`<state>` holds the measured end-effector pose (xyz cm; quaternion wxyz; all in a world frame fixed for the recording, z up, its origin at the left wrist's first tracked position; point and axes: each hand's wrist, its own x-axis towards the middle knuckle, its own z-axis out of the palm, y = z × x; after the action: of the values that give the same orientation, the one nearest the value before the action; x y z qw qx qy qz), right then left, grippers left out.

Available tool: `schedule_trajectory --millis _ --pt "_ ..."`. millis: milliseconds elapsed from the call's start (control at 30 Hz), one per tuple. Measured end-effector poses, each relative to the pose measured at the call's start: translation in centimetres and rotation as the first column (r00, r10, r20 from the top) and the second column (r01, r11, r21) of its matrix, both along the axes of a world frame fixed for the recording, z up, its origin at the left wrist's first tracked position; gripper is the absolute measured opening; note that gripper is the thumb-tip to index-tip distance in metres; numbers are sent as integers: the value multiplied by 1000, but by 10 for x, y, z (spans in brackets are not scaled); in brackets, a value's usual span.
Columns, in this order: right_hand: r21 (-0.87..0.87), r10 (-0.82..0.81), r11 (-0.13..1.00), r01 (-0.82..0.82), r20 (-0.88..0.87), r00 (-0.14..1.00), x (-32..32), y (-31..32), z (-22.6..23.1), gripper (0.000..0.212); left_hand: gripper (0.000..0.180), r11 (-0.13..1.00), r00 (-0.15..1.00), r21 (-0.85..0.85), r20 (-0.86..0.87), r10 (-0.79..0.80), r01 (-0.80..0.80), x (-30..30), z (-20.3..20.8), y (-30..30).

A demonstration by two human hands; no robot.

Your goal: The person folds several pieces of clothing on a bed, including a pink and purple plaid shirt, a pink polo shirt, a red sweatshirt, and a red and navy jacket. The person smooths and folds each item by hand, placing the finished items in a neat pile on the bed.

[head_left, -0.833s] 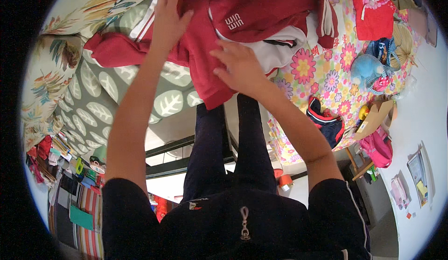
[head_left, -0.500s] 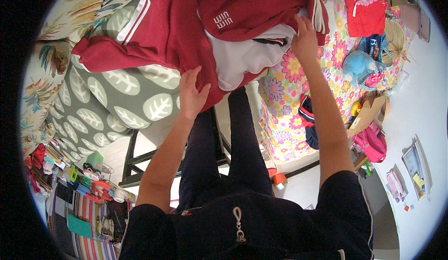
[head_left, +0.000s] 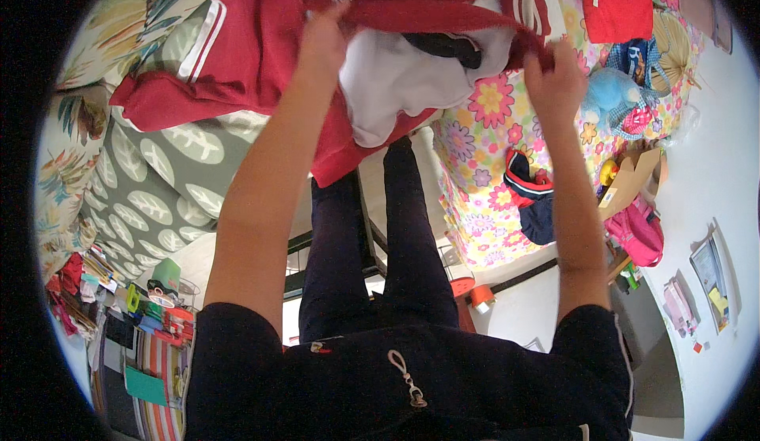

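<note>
A red jacket (head_left: 249,41) with white stripes on its sleeves lies spread before me, its white lining (head_left: 396,77) showing in the middle beside a dark patch. Blurred by motion, my left hand (head_left: 323,45) is closed at the left edge of the jacket's front panel, next to white lettering. My right hand (head_left: 554,85) pinches the lower right edge of the same panel, which is raised off the lining. Part of the jacket runs past the top of the view, and some fingertips are hidden in the cloth.
Under the jacket are a grey-green leaf-patterned cover (head_left: 166,156) and a flowered cover (head_left: 483,180). Dark folded clothing (head_left: 534,203), a blue plush toy (head_left: 609,89) and a cardboard box (head_left: 629,180) are at right. A cluttered striped surface (head_left: 154,362) lies lower left.
My left hand has moved up from the jacket's left part to the front panel. The right hand has shifted right and down with the panel's edge, and the panel sits higher, baring more lining.
</note>
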<state>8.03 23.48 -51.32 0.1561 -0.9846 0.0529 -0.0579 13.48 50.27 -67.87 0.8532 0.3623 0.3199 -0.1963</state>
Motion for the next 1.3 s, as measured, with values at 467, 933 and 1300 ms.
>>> schedule_trajectory --millis 467,933,1300 --pt "189 -112 974 127 -89 990 -36 -41 -92 66 56 805 941 488 -182 -284 337 -17 6 54" --pt "-284 -246 936 209 -104 964 80 -169 -40 37 44 970 877 -48 -418 -238 240 -159 20 11" --pt "173 145 982 -79 -419 896 -14 -89 -97 29 49 591 801 583 -192 -567 558 -200 -15 10"
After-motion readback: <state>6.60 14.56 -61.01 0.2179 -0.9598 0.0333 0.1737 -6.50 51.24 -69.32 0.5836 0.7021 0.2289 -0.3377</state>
